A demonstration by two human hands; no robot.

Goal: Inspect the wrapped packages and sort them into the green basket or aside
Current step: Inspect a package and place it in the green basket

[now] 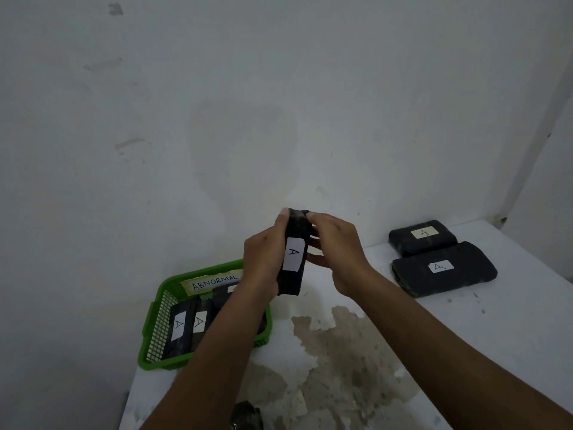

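Observation:
I hold a black wrapped package (294, 274) upright above the table, its white label marked "A" facing me. My left hand (263, 262) grips its left side and my right hand (336, 252) grips its right side and top. The green basket (155, 318), labelled "ABNORMAL", stands at the lower left with several black packages (179, 327) marked "A" inside, partly hidden by my left forearm. Two more black packages, one behind (421, 237) and one in front (443, 270), lie flat at the right near the wall.
The white table (496, 321) has a large brown stain (341, 352) in the middle. A white wall rises right behind it. A dark object (246, 415) shows at the bottom edge. The table's left edge runs just past the basket.

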